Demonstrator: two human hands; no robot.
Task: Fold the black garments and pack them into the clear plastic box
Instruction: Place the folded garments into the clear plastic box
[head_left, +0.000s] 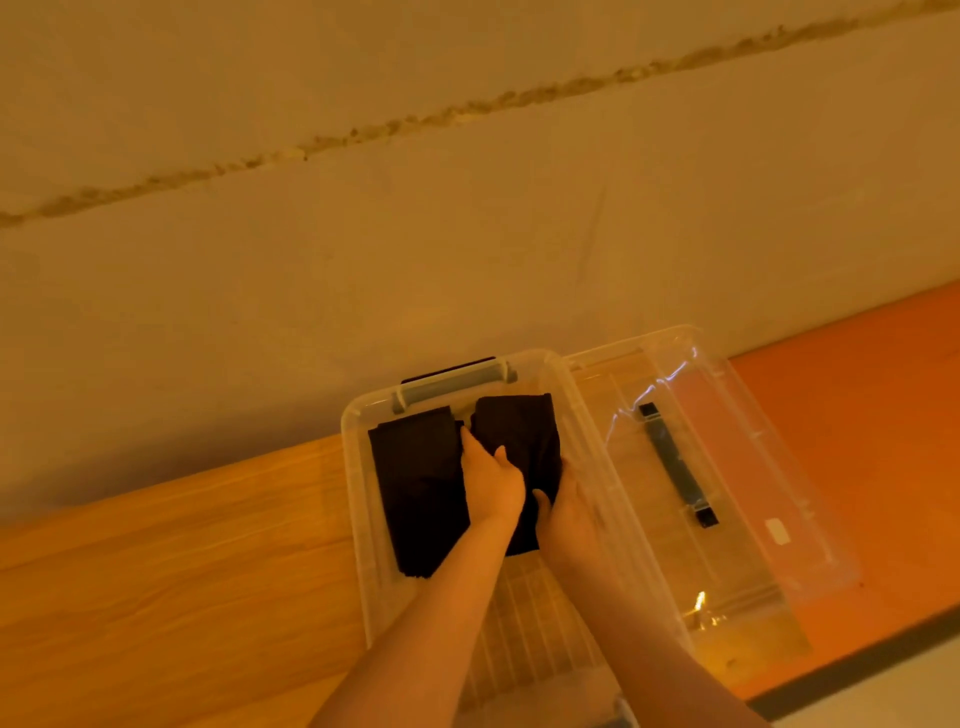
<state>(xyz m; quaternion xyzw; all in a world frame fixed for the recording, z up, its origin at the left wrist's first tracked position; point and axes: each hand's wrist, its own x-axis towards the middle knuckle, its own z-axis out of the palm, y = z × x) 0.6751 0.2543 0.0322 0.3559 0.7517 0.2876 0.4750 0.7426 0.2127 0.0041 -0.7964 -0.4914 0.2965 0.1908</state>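
Left hand fingers flat atop right folded black garment, right hand gripping its near right edge, thumb curled over the cloth, second folded black garment just left, both inside clear plastic box, grey latch handle at far end, clear lid beside box on right, wooden tabletop beneath

Two bare forearms, no sleeves, no jewellery
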